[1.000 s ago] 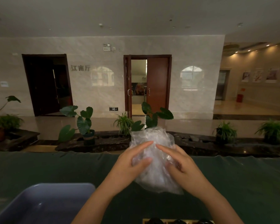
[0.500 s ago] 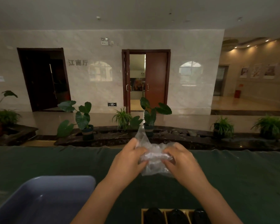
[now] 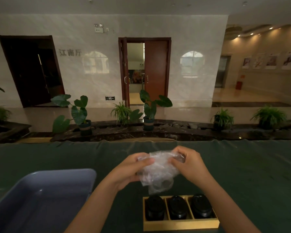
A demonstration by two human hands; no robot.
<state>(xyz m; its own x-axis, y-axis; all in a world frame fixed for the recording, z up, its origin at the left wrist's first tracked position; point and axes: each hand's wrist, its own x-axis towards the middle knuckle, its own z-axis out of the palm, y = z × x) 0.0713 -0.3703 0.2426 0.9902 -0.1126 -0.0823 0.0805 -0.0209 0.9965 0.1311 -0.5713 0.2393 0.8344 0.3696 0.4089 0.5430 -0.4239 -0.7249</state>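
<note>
Both hands hold a crumpled clear plastic bag (image 3: 158, 172) above the green table. My left hand (image 3: 133, 169) grips its left side with curled fingers. My right hand (image 3: 188, 163) pinches its upper right edge. The bag's lower part hangs loose just above a wooden tray (image 3: 180, 224). That tray has three compartments, each with a dark rounded object (image 3: 154, 207) in it.
A blue-grey plastic tub (image 3: 60, 179) sits at the front left on the green tablecloth (image 3: 250, 174). Beyond the table's far edge are potted plants (image 3: 148, 110) on a dark stone ledge, then a marble wall with doors.
The bag was held up and spread out; both hands have lowered it and bunched it together. The view has tilted down, bringing the wooden tray with its dark objects into sight.
</note>
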